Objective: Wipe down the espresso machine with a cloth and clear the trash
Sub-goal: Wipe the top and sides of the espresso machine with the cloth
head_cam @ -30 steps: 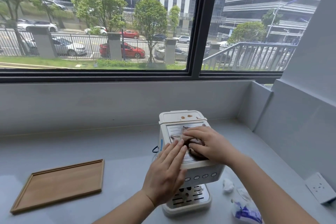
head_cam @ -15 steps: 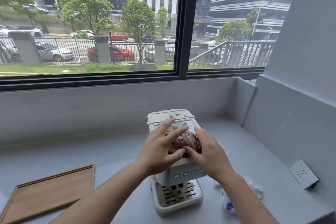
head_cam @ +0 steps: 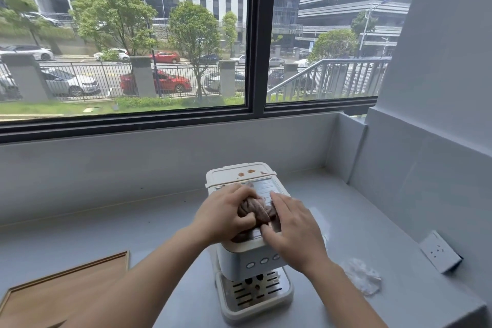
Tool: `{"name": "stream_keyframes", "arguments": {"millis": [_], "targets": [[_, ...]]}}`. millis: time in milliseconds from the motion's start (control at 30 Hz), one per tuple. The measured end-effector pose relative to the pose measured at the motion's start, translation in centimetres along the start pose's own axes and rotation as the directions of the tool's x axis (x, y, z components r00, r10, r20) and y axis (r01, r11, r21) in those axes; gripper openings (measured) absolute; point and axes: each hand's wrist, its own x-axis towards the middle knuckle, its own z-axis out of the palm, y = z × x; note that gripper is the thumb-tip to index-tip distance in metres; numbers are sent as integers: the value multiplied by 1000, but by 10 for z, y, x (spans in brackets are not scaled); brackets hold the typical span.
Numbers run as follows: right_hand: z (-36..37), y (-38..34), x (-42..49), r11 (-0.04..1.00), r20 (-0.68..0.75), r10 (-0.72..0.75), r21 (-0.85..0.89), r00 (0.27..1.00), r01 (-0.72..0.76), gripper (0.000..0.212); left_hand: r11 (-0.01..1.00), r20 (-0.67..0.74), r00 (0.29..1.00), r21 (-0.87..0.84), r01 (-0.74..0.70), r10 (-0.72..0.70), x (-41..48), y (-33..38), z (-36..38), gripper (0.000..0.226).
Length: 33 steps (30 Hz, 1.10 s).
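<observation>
A small white espresso machine (head_cam: pixel 246 258) stands on the grey counter, with brown stains on the rear of its top and a slotted drip tray at its foot. A bunched brownish cloth (head_cam: pixel 254 209) lies on the machine's top. My left hand (head_cam: pixel 226 214) grips the cloth from the left with curled fingers. My right hand (head_cam: pixel 291 229) presses on the cloth's right side, fingers stretched flat. A crumpled clear plastic wrapper (head_cam: pixel 363 278) lies on the counter to the right of the machine.
A wooden tray (head_cam: pixel 53 290) sits at the near left of the counter. A white socket box (head_cam: pixel 440 251) is on the right near the grey side wall. A low grey wall and a large window run behind the counter (head_cam: pixel 119 231).
My left hand moved from the machine's front left onto the cloth and closed on it. My right hand shifted to the cloth's right side. The view swung left, then right.
</observation>
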Motion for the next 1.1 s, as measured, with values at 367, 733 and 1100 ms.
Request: {"name": "stream_keyframes", "arguments": {"millis": [367,733,1100], "targets": [[8,-9,-3,993,-105,0,-121,994,-13,45,952,-9,995,292,97,-98,53,-27,-4,39],[8,-7,-3,993,-159,15,-114,987,-33,42,926,-66,991,352,136,-120,43,-53,-8,30],[16,-5,-3,996,-212,18,-81,977,-36,37,842,-141,956,453,294,-258,71,-60,-9,20]]}}
